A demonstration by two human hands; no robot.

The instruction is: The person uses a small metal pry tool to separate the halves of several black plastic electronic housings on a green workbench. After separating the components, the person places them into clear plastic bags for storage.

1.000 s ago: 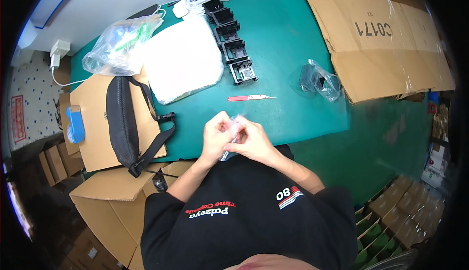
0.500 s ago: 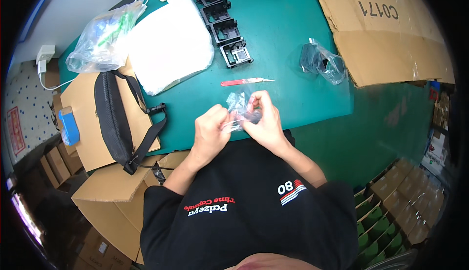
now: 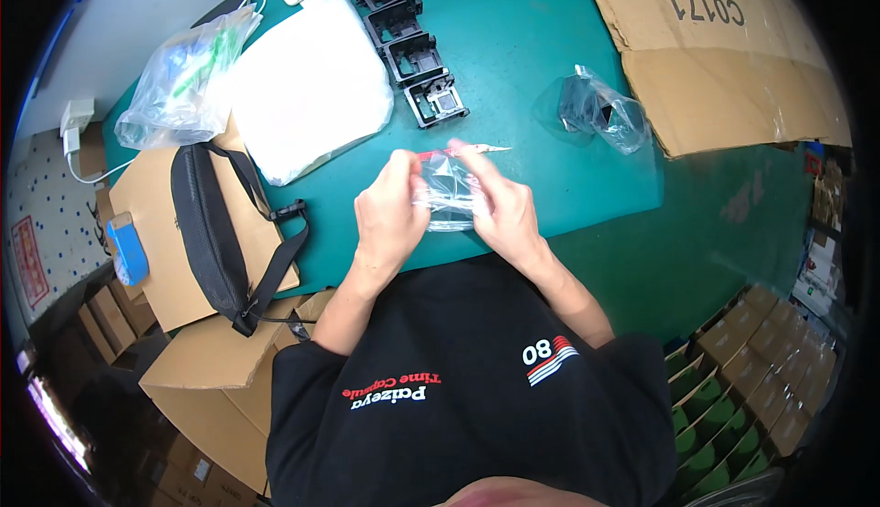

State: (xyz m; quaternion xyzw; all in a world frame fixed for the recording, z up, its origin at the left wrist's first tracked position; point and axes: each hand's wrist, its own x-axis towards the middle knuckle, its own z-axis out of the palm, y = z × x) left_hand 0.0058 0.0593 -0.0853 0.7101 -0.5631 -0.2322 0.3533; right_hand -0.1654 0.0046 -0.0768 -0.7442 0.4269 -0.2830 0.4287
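A clear plastic bag (image 3: 449, 193) is stretched between my two hands above the near edge of the green table. My left hand (image 3: 390, 209) grips its left side with curled fingers. On the opposite side my right hand (image 3: 506, 212) pinches the bag, its index finger reaching up along the edge. Whatever the bag may contain is hard to make out through the glare. Just beyond my fingertips lies a red-handled craft knife (image 3: 490, 148), partly covered by my hands. Farther off, a row of black plastic housings (image 3: 414, 58) runs away from me.
A white padded sheet (image 3: 307, 94) and a filled clear bag (image 3: 188, 81) lie at the left, near a black belt bag (image 3: 211, 232). Toward the right sit a bagged black part (image 3: 600, 111) and a large cardboard box (image 3: 724, 67). An open carton (image 3: 206, 383) stands below left.
The bag, crumpled before, is now spread flatter between my hands. Both hands have shifted slightly up, and my right index finger has extended over the knife.
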